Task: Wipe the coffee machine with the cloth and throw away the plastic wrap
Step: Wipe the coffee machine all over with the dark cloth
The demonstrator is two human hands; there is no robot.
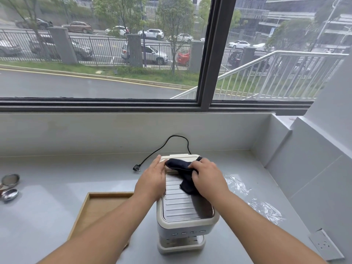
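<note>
Grey counter (pixel 57 178) beneath a window: the dark cloth (pixel 183 171) is being pressed onto the coffee machine (pixel 185 210) by the closed right hand (pixel 206 178); the machine's side is being steadied by the open left hand (pixel 152 180); plastic wrap (pixel 253 199) is lying near the right edge.

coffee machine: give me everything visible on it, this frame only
The coffee machine is a compact cream-white unit that looks plastic, standing upright on the grey counter. Its top is a ribbed metallic plate in a cream rim. The front shows a row of four small oval buttons above an open bay. A black power cord runs from its back, plug lying loose on the counter. The left hand rests against its left side; the right hand presses a dark cloth on top.
</note>
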